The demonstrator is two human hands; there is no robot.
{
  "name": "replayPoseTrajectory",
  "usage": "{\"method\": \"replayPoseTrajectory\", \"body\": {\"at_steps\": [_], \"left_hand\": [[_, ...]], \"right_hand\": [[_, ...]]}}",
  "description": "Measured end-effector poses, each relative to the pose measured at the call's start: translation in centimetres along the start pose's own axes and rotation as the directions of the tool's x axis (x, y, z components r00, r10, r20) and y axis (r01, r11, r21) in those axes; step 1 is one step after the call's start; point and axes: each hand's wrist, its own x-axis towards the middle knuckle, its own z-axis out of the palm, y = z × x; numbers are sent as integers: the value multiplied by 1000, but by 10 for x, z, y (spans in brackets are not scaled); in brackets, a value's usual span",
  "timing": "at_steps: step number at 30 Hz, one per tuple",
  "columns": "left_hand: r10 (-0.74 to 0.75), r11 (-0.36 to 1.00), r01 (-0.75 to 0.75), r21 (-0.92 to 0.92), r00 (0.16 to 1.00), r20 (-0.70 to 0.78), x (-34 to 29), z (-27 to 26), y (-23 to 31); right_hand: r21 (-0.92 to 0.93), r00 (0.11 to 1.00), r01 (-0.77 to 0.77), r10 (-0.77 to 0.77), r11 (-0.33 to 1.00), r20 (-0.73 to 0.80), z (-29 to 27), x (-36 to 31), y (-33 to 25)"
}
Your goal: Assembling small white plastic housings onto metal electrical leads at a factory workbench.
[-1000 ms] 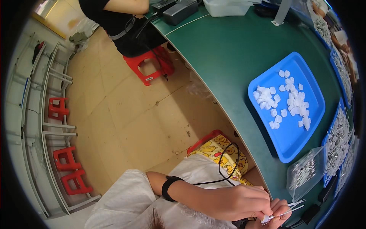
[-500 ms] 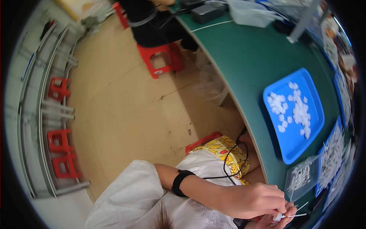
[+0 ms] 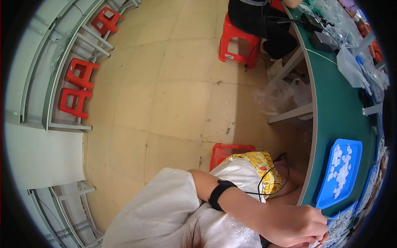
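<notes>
Left hand: we see it [image 3: 304, 225] at the lower right, fingers curled into a narrow pinch on a small white piece [image 3: 315, 244].
Right hand: we see only some fingers [image 3: 325, 238] beside the left hand; mostly hidden, so we cannot tell its grip.
White piece: at the left fingertips, close to the lower edge; we find its shape partly covered.
Pale sticks: we note a loose heap [image 3: 341, 223] just right of the hands.
Blue tray: it [image 3: 328, 201] lies on the green table [image 3: 326, 107], beyond the hands, with many white pieces [image 3: 341, 175] spread inside.
Left arm: we record a black strap [image 3: 220, 194] near the elbow, with a black cable [image 3: 259, 186] looping over the lap.
Lap: yellow printed cloth [image 3: 266, 168].
Upper right: we see a co-worker's dark-clothed legs [image 3: 279, 39] by a red stool [image 3: 231, 37].
</notes>
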Motion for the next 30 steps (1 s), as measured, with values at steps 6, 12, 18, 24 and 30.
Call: {"method": "replayPoseTrajectory", "body": {"at_steps": [6,12,18,24,30], "left_hand": [[53,993,-42,112,994,-93,-1,3,5],[21,1000,-21,-5,998,-53,3,-7,10],[-253,945,294,-140,934,254,7,-11,-8],[-335,910,401,-108,862,380,27,3,-22],[-385,858,502,-107,768,512,35,24,-47]], "right_hand": [[-47,998,43,-45,998,-37,5,-2,0],[-108,984,117,-130,987,-122,6,-12,1],[199,902,-429,406,881,144,29,11,-36],[79,767,-642,638,763,69,8,20,-48],[89,763,-599,601,796,-240,16,19,-52]]}}
